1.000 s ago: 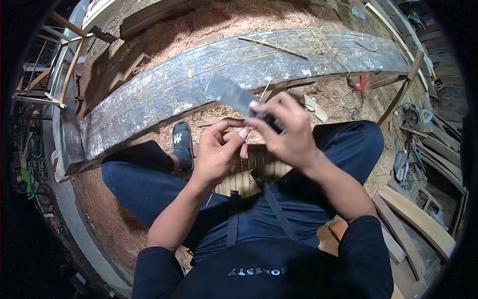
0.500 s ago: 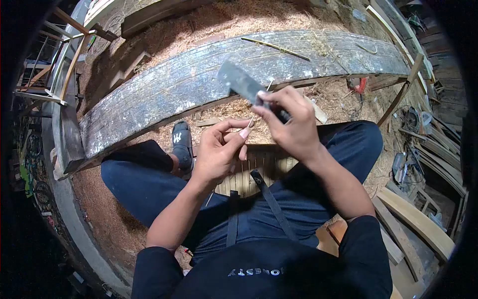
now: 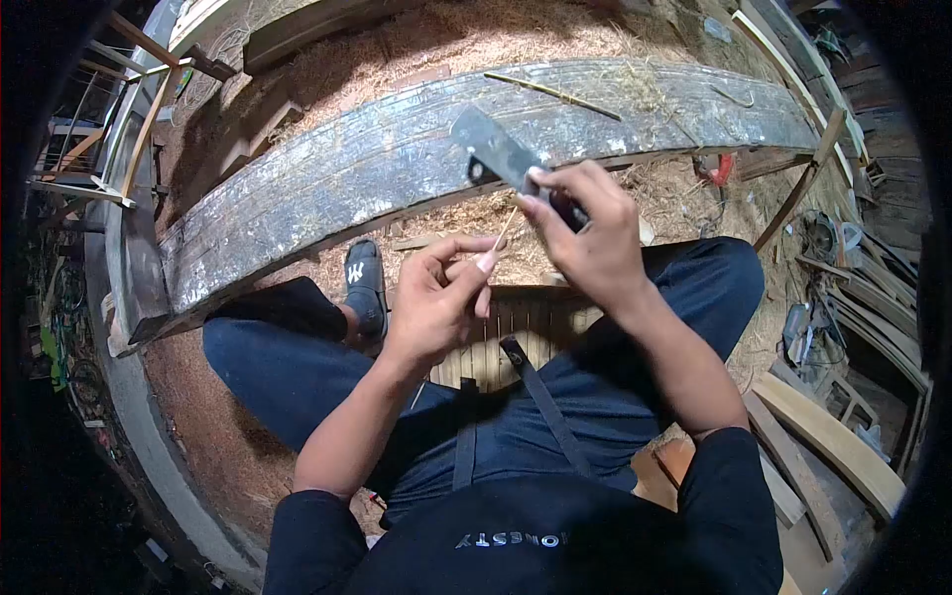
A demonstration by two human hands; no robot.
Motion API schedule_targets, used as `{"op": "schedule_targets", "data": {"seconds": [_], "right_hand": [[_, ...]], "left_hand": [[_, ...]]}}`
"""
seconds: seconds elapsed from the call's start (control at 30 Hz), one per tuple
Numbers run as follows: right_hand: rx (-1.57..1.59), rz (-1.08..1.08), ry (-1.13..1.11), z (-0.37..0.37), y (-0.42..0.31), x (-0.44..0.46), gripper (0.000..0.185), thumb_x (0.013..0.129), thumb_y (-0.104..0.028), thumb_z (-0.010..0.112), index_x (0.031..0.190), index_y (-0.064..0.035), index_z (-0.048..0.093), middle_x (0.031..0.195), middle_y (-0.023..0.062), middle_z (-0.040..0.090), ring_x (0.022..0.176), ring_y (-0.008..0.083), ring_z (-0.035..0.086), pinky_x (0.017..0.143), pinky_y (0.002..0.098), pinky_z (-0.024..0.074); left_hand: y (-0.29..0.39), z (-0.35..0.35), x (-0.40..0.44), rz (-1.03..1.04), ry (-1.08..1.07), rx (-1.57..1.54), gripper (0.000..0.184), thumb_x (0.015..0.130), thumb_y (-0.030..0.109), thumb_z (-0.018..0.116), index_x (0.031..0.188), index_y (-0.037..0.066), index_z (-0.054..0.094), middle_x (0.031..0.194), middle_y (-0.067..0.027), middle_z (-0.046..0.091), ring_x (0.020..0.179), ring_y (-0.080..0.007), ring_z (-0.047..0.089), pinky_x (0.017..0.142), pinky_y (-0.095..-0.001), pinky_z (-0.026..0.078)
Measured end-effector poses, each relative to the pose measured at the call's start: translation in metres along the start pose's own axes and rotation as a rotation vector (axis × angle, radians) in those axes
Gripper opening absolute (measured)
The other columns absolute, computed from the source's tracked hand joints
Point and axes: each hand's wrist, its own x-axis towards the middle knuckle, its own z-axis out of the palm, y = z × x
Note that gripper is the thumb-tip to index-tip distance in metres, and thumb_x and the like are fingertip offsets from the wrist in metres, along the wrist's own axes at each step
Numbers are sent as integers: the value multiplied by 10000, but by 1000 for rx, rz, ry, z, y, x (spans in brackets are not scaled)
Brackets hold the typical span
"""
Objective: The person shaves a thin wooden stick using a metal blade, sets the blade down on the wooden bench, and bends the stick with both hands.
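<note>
Mid-frame, the left hand [image 3: 431, 305] pinched a thin stick [image 3: 506, 229], while the right hand [image 3: 595, 226] gripped a broad metal blade [image 3: 496, 147] near the stick's upper end. Beyond, a worn bench [image 3: 317, 193] spanned the upper frame, bearing a slim rod [image 3: 552, 96].

a weathered wooden bench [image 3: 297, 198] crosses a floor [image 3: 213, 426] strewn with shavings [image 3: 416, 45]
</note>
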Motion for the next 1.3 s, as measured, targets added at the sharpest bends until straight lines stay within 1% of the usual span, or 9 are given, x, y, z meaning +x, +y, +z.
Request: {"op": "schedule_targets", "data": {"seconds": [0.1, 0.17, 0.3, 0.57, 0.63, 0.67, 0.77, 0.9, 1.3], "right_hand": [[34, 10, -22, 2, -2, -2, 245, 860, -94, 783, 1052, 29, 693, 909, 173, 647, 782, 304, 677, 673, 394, 525], [23, -39, -38, 0, -1, 0, 247, 861, -98, 784, 1052, 28, 688, 900, 171, 639, 772, 301, 670, 668, 395, 523], [-37, 84, -32, -4, -3, 0, 246, 861, -91, 783, 1049, 28, 677, 896, 174, 629, 755, 309, 664, 662, 392, 520], [2, -43, 68, -10, 7, 3, 316, 887, -129, 790, 1141, 18, 673, 910, 99, 627, 734, 164, 651, 617, 296, 524], [688, 569, 84, -22, -11, 7, 386, 930, -158, 766, 1228, 37, 620, 882, 50, 595, 648, 101, 594, 535, 249, 491], [901, 617, 109, -25, -11, 8, 419, 961, -176, 735, 1279, 47, 578, 869, 17, 567, 590, 54, 539, 471, 219, 439], [975, 680, -55, -42, 2, 6, 422, 1009, -184, 644, 1334, 67, 543, 878, 20, 545, 635, 45, 466, 442, 206, 359], [1233, 767, -5, -39, 3, 4, 287, 1019, -173, 625, 1198, 51, 613, 855, 36, 595, 599, 62, 482, 487, 239, 417], [1070, 713, -68, -41, 6, -1, 209, 1043, -206, 590, 1106, -7, 596, 940, 43, 589, 650, 64, 445, 545, 236, 396]], "left_hand": [[-3, 0, 4, 48, -18, -37, 256, 1032, 182, 619, 1226, 17, 646, 607, 10, 597, 393, -36, 411, 365, -215, 277], [1, -1, 1, 37, -13, 8, 264, 1002, 164, 663, 1208, -1, 654, 710, 23, 626, 543, -44, 530, 448, -203, 345], [-2, -1, 1, 55, -21, -4, 264, 1003, 159, 660, 1213, 0, 653, 698, 20, 617, 537, -36, 523, 442, -195, 330], [5, 1, -3, 125, -44, 69, 243, 1040, 177, 604, 1218, 16, 641, 620, 4, 587, 422, -32, 430, 384, -211, 296], [0, 0, -3, 175, -53, 51, 233, 1034, 161, 613, 1211, 12, 641, 631, 8, 587, 441, -35, 448, 401, -213, 314], [-2, -1, -3, 217, -66, 43, 223, 1029, 144, 621, 1203, 7, 641, 642, 12, 586, 459, -38, 466, 419, -215, 332], [5, 7, -7, 267, -68, 32, 203, 1015, 105, 635, 1190, 2, 642, 671, 17, 590, 511, -45, 511, 463, -219, 368], [6, 6, -7, 257, -83, 76, 192, 1008, 90, 641, 1176, -2, 658, 692, 17, 596, 548, -46, 543, 483, -220, 379], [10, 10, -6, 234, -84, 155, 220, 982, 86, 682, 1190, 15, 689, 629, 30, 606, 532, -31, 542, 487, -217, 390]]}}
